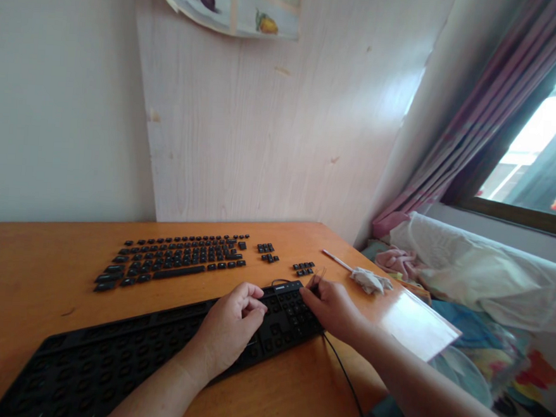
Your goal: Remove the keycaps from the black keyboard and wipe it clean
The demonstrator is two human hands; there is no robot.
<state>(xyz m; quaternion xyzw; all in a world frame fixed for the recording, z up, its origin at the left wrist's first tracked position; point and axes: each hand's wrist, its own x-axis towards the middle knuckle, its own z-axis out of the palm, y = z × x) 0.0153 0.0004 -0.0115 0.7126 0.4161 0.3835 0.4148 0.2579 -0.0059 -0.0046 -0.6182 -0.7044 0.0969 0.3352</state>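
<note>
A black keyboard (100, 361) lies slanted across the front of the desk, with most of its keycaps off and bare sockets showing. Some caps remain at its right end. My left hand (231, 326) is over the keyboard's right half, fingers curled in toward the thumb; whatever it may hold is hidden. At the top right corner, my right hand (331, 304) pinches a wire keycap puller (319, 275), whose thin wires stick up past the fingers. Behind the keyboard, loose black keycaps (179, 259) are laid out in rows, with smaller groups (303, 269) to the right.
On the desk's right side are a crumpled white cloth (370, 281), a thin white stick (336, 259) and a clear flat sheet (420, 323). A black cable (349, 382) runs over the front edge. Fabrics and bags (482, 280) are heaped right of the desk (11, 279).
</note>
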